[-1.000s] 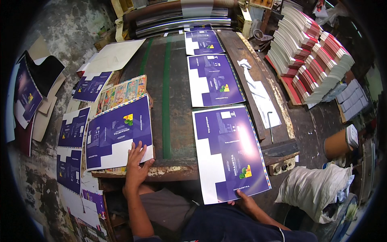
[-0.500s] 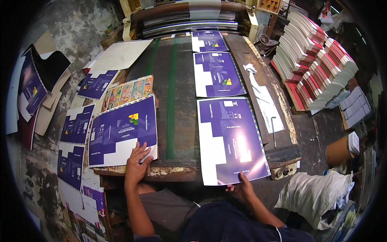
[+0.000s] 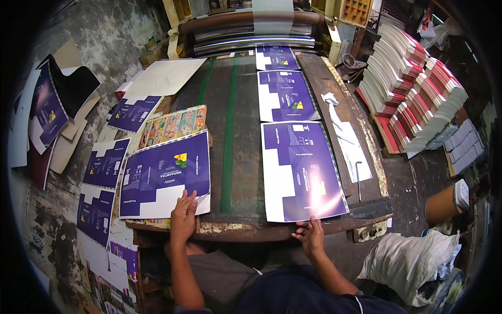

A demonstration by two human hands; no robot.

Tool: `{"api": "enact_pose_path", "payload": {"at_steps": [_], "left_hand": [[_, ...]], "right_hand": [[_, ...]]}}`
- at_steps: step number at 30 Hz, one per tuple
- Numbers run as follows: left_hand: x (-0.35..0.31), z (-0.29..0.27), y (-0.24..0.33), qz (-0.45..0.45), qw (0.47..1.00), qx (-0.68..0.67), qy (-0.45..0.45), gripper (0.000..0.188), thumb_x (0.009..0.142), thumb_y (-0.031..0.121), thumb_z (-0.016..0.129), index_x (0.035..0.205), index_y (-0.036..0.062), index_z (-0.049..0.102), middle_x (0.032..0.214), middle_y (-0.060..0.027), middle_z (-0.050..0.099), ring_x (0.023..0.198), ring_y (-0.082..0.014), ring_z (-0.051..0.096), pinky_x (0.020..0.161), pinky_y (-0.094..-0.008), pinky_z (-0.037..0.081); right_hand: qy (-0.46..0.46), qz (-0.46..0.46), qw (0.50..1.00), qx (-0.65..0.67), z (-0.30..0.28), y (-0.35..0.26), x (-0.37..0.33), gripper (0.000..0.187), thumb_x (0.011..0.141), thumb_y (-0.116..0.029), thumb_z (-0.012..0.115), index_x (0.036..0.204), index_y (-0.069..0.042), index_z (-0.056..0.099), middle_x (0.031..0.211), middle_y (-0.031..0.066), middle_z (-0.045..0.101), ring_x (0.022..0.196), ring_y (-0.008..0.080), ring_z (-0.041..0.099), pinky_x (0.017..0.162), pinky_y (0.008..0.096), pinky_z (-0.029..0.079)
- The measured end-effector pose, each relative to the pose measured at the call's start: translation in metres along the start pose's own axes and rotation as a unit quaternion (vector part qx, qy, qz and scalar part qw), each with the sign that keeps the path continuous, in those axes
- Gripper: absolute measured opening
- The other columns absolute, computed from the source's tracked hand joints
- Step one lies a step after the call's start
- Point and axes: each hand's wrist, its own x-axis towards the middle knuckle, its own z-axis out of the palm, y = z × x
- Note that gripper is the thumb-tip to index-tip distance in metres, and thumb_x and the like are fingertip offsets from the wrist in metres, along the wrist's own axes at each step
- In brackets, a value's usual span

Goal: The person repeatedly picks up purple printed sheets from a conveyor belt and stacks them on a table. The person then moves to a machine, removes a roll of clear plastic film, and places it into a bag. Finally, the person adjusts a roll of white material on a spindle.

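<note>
A printed purple-and-white sheet (image 3: 180, 162) tops a pile at the left of the machine's feed table. My left hand (image 3: 184, 215) rests on its near edge, fingers stretched over the white part. White paper edges show at the pile's right corner. On the dark belt lies another purple-and-white sheet (image 3: 300, 167), its glossy face catching the light. Just at its near edge is my right hand (image 3: 310, 238), with the fingers apart and one fingertip at the border; whether it touches is hard to tell. Ahead lie a second sheet (image 3: 287, 94) and a third sheet (image 3: 276, 57), in line toward the rollers.
Metal rollers (image 3: 256, 43) span the far end. A hex key (image 3: 358, 180) and white paper scraps (image 3: 349, 146) lie right of the belt. Tall paper stacks (image 3: 392, 68) stand at the right, above a white sack (image 3: 410, 267). More printed sheets (image 3: 97, 214) hang at the left.
The right-hand sheet has moved forward and now lies flat on the belt behind the others. My right hand has loosened from its near edge. My left fingers have drawn closer together.
</note>
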Motion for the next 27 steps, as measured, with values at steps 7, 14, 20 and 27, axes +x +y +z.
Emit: {"api": "enact_pose_path", "payload": {"at_steps": [7, 14, 20, 27], "left_hand": [[0.0, 0.004, -0.003, -0.038, 0.999, -0.006, 0.034, 0.042, 0.103, 0.035, 0.048, 0.119, 0.0006, 0.066, 0.124, -0.0205, 0.064, 0.131, -0.0354, 0.049, 0.113, -0.0409, 0.03], [0.017, -0.007, -0.01, -0.15, 0.747, -0.593, 0.262, 0.051, 0.101, 0.036, 0.053, 0.12, -0.0113, 0.058, 0.122, -0.0151, 0.063, 0.114, -0.0219, 0.059, 0.101, -0.0334, 0.043], [-0.021, 0.029, 0.039, -0.003, 0.988, -0.09, 0.128, 0.034, 0.102, 0.026, 0.049, 0.1, -0.0011, 0.07, 0.094, -0.0156, 0.072, 0.09, -0.0298, 0.067, 0.094, -0.0401, 0.047], [-0.049, 0.054, 0.084, 0.218, 0.952, -0.034, -0.211, 0.026, 0.095, 0.031, 0.061, 0.11, 0.0121, 0.071, 0.116, -0.0061, 0.069, 0.13, -0.0289, 0.051, 0.114, -0.0534, 0.025]], "right_hand": [[0.027, -0.04, 0.999, 0.02, 0.014, -0.005, 0.0, 0.067, 0.1, -0.032, 0.05, 0.154, -0.018, 0.012, 0.121, 0.0124, 0.055, 0.079, 0.0188, 0.059, 0.068, 0.0421, 0.058], [0.006, -0.062, 0.998, 0.012, 0.018, -0.011, 0.006, 0.069, 0.099, -0.032, 0.052, 0.155, -0.016, 0.015, 0.138, 0.0137, 0.048, 0.088, 0.0197, 0.059, 0.072, 0.0412, 0.058], [-0.107, -0.009, 0.994, -0.032, 0.019, -0.026, 0.003, 0.058, 0.099, -0.033, 0.052, 0.146, -0.003, 0.036, 0.123, 0.0143, 0.059, 0.086, 0.0168, 0.06, 0.073, 0.0361, 0.058], [-0.122, 0.046, 0.991, -0.034, 0.027, -0.023, -0.001, 0.038, 0.091, -0.022, 0.064, 0.121, -0.003, 0.051, 0.106, 0.0106, 0.061, 0.083, 0.0189, 0.061, 0.062, 0.0317, 0.051]]}}
